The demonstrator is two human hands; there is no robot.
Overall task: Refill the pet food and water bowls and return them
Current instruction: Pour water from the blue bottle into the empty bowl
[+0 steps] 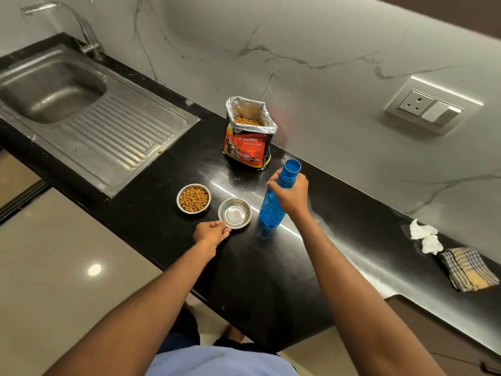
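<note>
Bowls for pet food and water sit side by side near the front edge of a black stone counter (151,213), seen from above by a head-worn camera. Largest in view, the counter runs from ten o'clock down to four o'clock beneath a marble-veined wall (311,44). At ten o'clock a stainless steel sink (51,90) with ribbed drainboard is set into it, a curved tap (81,25) rising behind. At twelve o'clock of the bowls stands an open bag of puppy food (248,145), kibble visible inside its foil-lined mouth. At four o'clock, well apart, lie a folded checked cloth (469,270) and crumpled white tissue (424,236); a wall socket and switch plate (431,108) sits at two o'clock. A blue plastic water bottle (271,204), uncapped, stands upright on the counter just right of the bowls, the person's right hand (292,196) wrapped around its neck. The food bowl (193,198), small and steel, is filled with brown kibble. Just beside it at four o'clock, the water bowl (235,213), also steel, shows a shiny base; whether it holds water cannot be told. The left hand (211,232) pinches that bowl's near rim at seven o'clock, fingers curled.
</note>
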